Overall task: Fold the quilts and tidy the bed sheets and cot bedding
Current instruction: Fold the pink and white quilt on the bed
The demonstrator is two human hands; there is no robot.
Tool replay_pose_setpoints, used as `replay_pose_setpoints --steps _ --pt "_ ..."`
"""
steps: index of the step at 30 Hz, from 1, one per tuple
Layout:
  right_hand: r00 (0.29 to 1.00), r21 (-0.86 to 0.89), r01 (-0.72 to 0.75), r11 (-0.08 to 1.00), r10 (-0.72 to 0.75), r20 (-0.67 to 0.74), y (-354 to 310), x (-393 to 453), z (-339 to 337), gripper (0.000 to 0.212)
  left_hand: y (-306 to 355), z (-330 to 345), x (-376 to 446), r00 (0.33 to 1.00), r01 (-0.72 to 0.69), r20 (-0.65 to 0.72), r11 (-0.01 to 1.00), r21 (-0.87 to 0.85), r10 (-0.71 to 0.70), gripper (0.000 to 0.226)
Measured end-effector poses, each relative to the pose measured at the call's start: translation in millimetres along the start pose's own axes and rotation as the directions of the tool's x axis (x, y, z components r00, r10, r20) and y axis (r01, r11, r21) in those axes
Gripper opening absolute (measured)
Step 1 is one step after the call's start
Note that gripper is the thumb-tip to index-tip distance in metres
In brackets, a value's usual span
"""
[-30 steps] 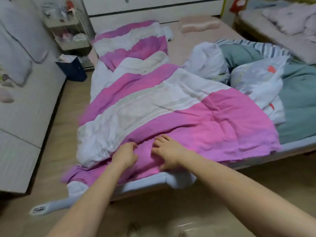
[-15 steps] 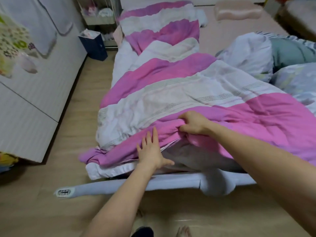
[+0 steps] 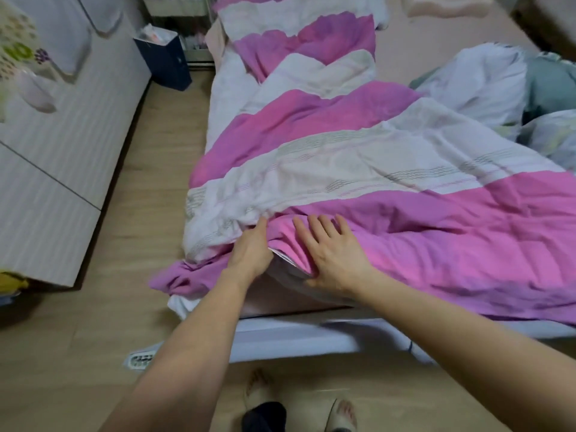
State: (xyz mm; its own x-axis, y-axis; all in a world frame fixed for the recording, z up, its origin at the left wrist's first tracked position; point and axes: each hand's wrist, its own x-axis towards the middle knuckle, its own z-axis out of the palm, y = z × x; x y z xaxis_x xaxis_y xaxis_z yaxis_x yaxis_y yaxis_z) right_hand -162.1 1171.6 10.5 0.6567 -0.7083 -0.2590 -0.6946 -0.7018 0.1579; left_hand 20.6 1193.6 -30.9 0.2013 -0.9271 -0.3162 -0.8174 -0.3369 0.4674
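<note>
A pink-and-white striped quilt (image 3: 327, 157) lies crumpled along the bed, its near pink edge hanging over the foot end. My left hand (image 3: 251, 249) reaches into the fold where the white band meets the pink edge. One finger shows on top and the rest are hidden in the cloth. Just to its right, my right hand (image 3: 335, 254) lies on the pink edge with fingers straight and spread, the thumb at the underside of the lifted edge. Pale sheet (image 3: 293, 333) shows beneath.
A second white-and-teal quilt (image 3: 489, 76) is bunched at the right of the bed, with a pink pillow (image 3: 448, 7) at the head. A wardrobe (image 3: 62, 151) lines the left, and a navy bin (image 3: 165, 60) stands by the bed. Slippered feet (image 3: 339, 413) are below.
My right hand let go of the bunched pink edge and now lies flat on it. My left hand moved up from the sheet into the fold. The view shifted closer.
</note>
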Motion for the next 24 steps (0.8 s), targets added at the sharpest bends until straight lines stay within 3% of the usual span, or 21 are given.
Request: replay_pose_setpoints --steps 3,8,12,15,18,21,24 --pt "0.989 0.107 -0.131 0.986 0.138 -0.058 -25 24 -10 0.077 -10 -20 -7 0.996 -0.082 -0.040 0.996 -0.046 0.080 0.045" --pt "0.953 0.313 0.028 0.949 0.069 -0.295 -35 34 -52 0.032 -29 -27 -29 0.981 0.046 -0.184 0.996 -0.075 -0.060 0.066" --pt "0.912 0.372 -0.020 0.928 0.169 -0.373 -40 19 -72 0.032 -52 -30 -42 0.935 0.258 -0.244 0.965 -0.036 -0.259 0.047" --pt "0.896 0.340 -0.037 0.940 0.182 -0.406 -29 8 -76 0.036 -69 -53 -55 0.940 0.209 -0.257 0.975 -0.081 -0.223 0.045" --pt "0.924 0.240 -0.067 0.968 0.151 -0.352 -30 -4 -81 0.031 -68 -109 -72 0.937 0.133 -0.346 0.965 0.226 -0.048 0.051" --pt "0.947 0.170 -0.023 0.985 0.076 -0.311 -40 -14 -87 0.037 -53 -171 -97 0.903 0.053 -0.388 0.850 0.523 0.182 0.039" --pt "0.945 0.164 0.030 0.986 0.025 -0.325 -47 -39 -89 0.029 -46 -164 -154 0.926 0.063 -0.332 0.795 0.603 0.178 0.033"
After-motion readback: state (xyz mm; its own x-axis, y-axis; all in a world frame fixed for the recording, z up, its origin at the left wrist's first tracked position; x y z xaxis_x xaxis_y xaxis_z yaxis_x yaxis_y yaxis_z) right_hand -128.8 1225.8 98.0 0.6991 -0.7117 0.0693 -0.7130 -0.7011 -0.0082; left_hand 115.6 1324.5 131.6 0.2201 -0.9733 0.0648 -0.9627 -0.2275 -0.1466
